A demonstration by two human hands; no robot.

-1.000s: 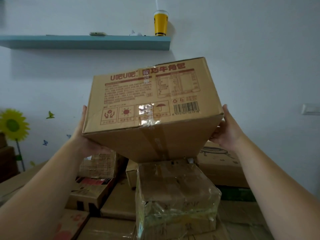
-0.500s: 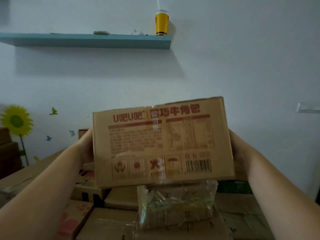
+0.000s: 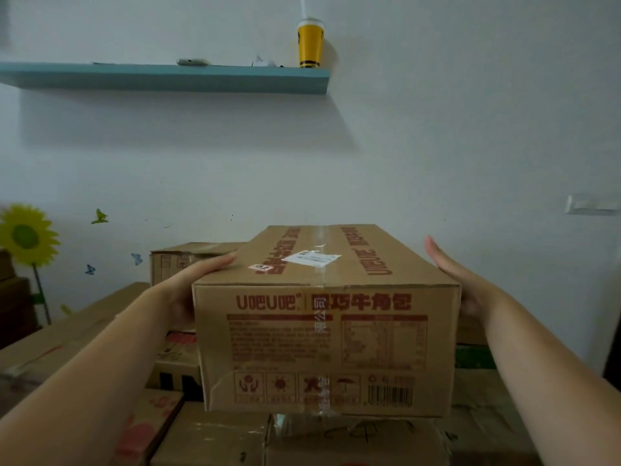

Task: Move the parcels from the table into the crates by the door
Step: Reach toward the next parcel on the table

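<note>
So the printed cardboard carton (image 3: 322,348) sits dead centre in the lower half of the frame, squeezed between both hands over a pile of other boxes (image 3: 208,438). I honestly can't tell if its bottom edge is resting on the pile or hanging just above it.

The left hand (image 3: 191,287) is flat against the carton's left side, fingers (image 3: 218,264) straight and laid along the top left edge, not curled around anything. The right hand (image 3: 467,287) is at the right side with fingers just as straight. Its palm looks to be on the cardboard, but the fingertips seem to stand a little off the wall, so contact there is unclear.

What matters for the next move: the tape seam, with the white shipping label (image 3: 311,258) on it, runs away from the camera toward the wall, so I'd say that's the long axis. The hands are clamping across the short way, near the front end, about equally close. That leaves the far end unsupported, so it might dip on a lift.

No crates or door visible anywhere. There's only a teal shelf (image 3: 161,77) at upper left with a yellow cup (image 3: 311,42).
</note>
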